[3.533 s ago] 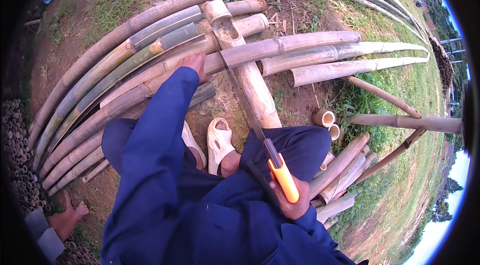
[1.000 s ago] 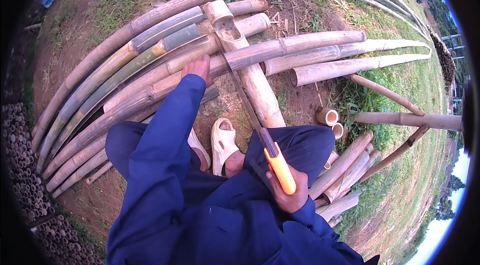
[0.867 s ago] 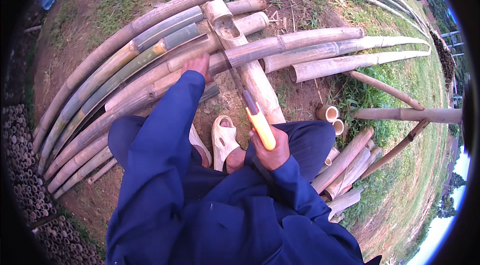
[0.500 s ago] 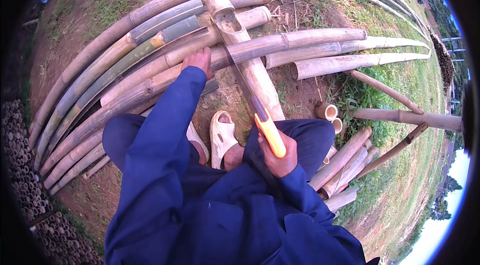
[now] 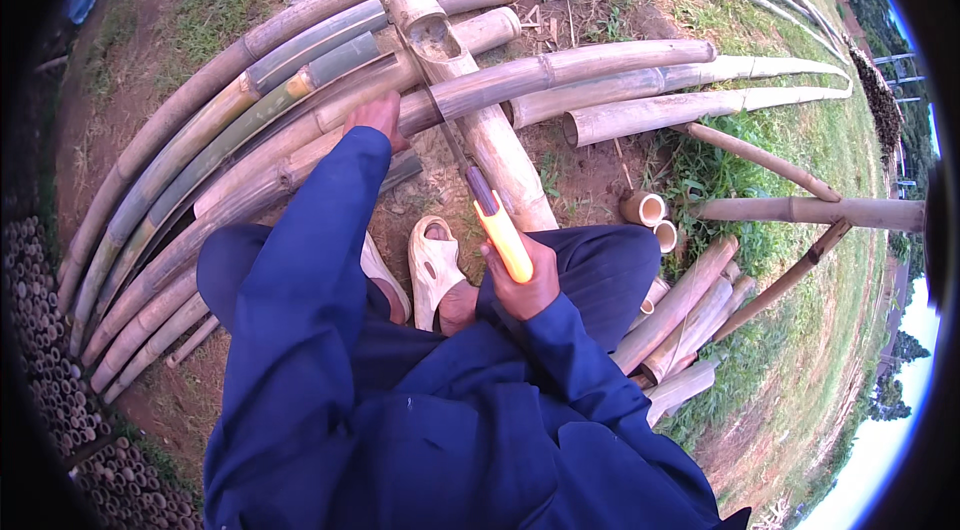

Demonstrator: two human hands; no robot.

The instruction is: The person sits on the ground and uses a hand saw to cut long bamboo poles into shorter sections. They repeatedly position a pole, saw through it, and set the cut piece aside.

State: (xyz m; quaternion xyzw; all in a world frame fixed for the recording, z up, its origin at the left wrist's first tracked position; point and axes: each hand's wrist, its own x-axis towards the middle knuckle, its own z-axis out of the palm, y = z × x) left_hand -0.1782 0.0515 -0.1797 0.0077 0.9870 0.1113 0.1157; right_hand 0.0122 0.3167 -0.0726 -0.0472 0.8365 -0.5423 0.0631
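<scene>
A long bamboo pole (image 5: 570,67) lies crosswise over a thick log support (image 5: 490,135) with a hollow near its far end. My left hand (image 5: 374,120) is closed on this pole, left of the support. In my right hand (image 5: 526,280) is the orange handle of a handsaw (image 5: 507,242), with the fingers wrapped round it. The saw's thin blade crosses the pole just right of my left hand and points away from me. Part of the blade's edge is hidden at the pole.
Several more bamboo poles (image 5: 250,38) lie side by side at the left. Split lengths (image 5: 680,113) extend right. Short bamboo pieces (image 5: 690,320) and cut cups (image 5: 642,207) lie by my right knee, near a bamboo frame (image 5: 800,212). Stacked bamboo ends (image 5: 45,310) fill the left edge.
The saw and my right hand have moved a little forward and left, away from my body. My left hand stays on the pole. The whole view has shifted slightly.
</scene>
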